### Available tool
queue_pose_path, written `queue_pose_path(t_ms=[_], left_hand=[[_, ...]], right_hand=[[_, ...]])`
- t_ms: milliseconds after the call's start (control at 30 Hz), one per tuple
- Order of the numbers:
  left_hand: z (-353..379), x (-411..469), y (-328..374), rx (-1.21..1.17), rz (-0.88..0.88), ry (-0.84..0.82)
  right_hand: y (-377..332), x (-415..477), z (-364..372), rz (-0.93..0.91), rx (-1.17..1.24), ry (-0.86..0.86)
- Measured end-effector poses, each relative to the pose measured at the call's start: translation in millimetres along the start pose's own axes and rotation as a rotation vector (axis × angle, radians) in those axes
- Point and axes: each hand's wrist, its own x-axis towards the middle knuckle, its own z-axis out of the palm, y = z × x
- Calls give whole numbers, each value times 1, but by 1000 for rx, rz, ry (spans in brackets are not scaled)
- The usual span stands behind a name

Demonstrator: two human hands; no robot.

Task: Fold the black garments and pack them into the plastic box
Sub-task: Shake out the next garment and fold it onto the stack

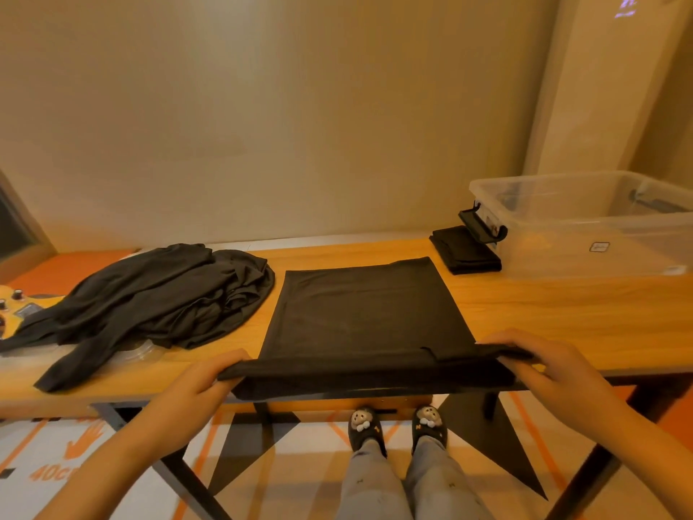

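Observation:
A black garment [360, 313] lies flat on the wooden table [562, 317], its near edge folded and lifted at the table's front. My left hand [202, 384] pinches the left corner of that near edge. My right hand [540, 362] grips the right corner. A heap of unfolded black garments [157, 294] lies at the left. One folded black garment [465, 249] sits beside the clear plastic box [600, 234] at the back right. The box is open and looks see-through, with nothing dark showing inside.
A black latch handle [483, 225] hangs off the box's left end over the folded garment. A yellow device with knobs [15, 302] lies at the far left under the heap. The wall stands close behind the table. My slippered feet [397, 429] show below the table edge.

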Motion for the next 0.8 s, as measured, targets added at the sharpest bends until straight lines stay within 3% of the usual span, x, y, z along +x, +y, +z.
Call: queue_pose_path(t_ms=[200,333,400,467,567,667,800], left_hand=[[-23,56,26,-94,22,1],[-38,153,19,-223,-119,65],[-34,201,2,-240,-255,11],[-20,231,-21,-95,-380,-49],[-1,247,-41,140,-419,31],[4,251,-43,315,-382,97],[8,250,-45,343,-397,161]], right_hand=[[-17,59,-22,68,279,117],[0,159,-25,212,293,137],[23,209,-9,315,145,56],[45,245,16,445,-158,-27],[63,262,46,525,-498,-38],[68,264,59,473,-611,38],[70,265,62,445,-692,59]])
